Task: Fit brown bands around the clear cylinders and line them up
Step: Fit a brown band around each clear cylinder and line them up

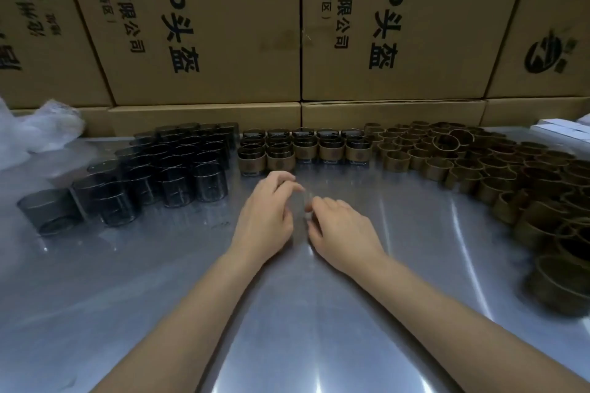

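Clear cylinders (178, 169) stand packed in a block at the left of the steel table (287, 313). Loose brown bands (498, 169) lie massed along the right side. Banded cylinders (306, 150) stand in rows at the back centre, and the front row holds two at its left end (266, 161). My left hand (265, 210) and my right hand (341, 233) hover side by side over the table just in front of these rows, fingers loosely curled, fingertips nearly meeting. Between the fingertips there is only a faint blur; I see no band or cylinder in either hand.
Large printed cardboard boxes (204, 25) form a wall right behind the table. A crumpled clear plastic bag (35, 134) lies at the back left. White flat boxes (562, 131) sit at the far right edge. Bare steel shows around my forearms.
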A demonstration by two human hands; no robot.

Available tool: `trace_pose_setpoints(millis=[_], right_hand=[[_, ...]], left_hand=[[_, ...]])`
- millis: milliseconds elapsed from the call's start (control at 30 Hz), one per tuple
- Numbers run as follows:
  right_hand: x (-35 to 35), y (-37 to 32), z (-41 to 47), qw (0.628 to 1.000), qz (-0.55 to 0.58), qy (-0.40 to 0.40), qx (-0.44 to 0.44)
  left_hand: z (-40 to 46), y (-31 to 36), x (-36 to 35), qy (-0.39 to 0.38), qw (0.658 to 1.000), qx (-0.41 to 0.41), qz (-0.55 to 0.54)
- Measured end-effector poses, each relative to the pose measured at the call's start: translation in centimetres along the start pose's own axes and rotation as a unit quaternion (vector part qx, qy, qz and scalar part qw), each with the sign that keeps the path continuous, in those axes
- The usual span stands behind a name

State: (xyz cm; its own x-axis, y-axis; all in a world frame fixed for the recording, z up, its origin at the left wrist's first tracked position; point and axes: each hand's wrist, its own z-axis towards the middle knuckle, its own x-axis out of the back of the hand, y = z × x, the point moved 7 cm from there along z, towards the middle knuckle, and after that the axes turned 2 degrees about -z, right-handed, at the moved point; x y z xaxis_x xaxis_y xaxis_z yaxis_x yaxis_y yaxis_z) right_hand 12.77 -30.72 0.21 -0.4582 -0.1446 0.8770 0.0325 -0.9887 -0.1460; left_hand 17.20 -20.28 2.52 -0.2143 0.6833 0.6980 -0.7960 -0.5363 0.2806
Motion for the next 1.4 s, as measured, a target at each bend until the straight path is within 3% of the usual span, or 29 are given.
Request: trace_pose_setpoints(millis=[133,200,300,400,500,600,800,933,1067,1200,1400], right_hand=[[1.7,-0.5,-3.8,1.0,0.018,-0.017,0.009],[2.7,-0.5,-5.6,0.999,0.032,-0.019,0.009],[3.9,-0.1,-8.3,0.999,0.048,-0.023,0.006],[4.4,0.3,-10.1,0.997,0.063,-0.032,0.01],[4.6,0.6,-10.2,0.996,0.073,-0.043,0.01],[4.7,0.5,-9.7,0.997,0.07,-0.044,0.007],[4.4,0.9,-9.3,0.995,0.078,-0.054,-0.006],[4.1,1.0,-8.8,0.995,0.082,-0.055,-0.015],[3.8,1.5,-8.0,0.993,0.101,-0.056,-0.031],[3.1,2.5,-7.3,0.979,0.164,-0.088,-0.083],[2.3,2.8,-6.0,0.979,0.142,-0.098,-0.112]], left_hand=[[-3.7,1.9,2.9,-0.04,0.991,-0.099,0.078],[-4.7,0.0,4.9,-0.04,0.986,-0.085,0.135],[-5.7,-6.8,8.9,-0.004,0.978,0.08,0.193],[-7.7,-12.9,11.9,0.021,0.941,0.258,0.217],[-8.5,-14.7,12.2,0.023,0.919,0.325,0.222],[-8.1,-14.5,11.2,-0.015,0.916,0.308,0.258],[-8.1,-13.6,11.6,0.045,0.92,0.245,0.302],[-7.6,-11.7,11.3,0.032,0.921,0.233,0.31],[-7.2,-6.5,8.8,0.023,0.959,0.2,0.199],[-6.5,0.5,5.2,0.009,0.992,0.099,0.073],[-4.9,8.8,0.7,0.009,0.994,0.024,-0.106]])
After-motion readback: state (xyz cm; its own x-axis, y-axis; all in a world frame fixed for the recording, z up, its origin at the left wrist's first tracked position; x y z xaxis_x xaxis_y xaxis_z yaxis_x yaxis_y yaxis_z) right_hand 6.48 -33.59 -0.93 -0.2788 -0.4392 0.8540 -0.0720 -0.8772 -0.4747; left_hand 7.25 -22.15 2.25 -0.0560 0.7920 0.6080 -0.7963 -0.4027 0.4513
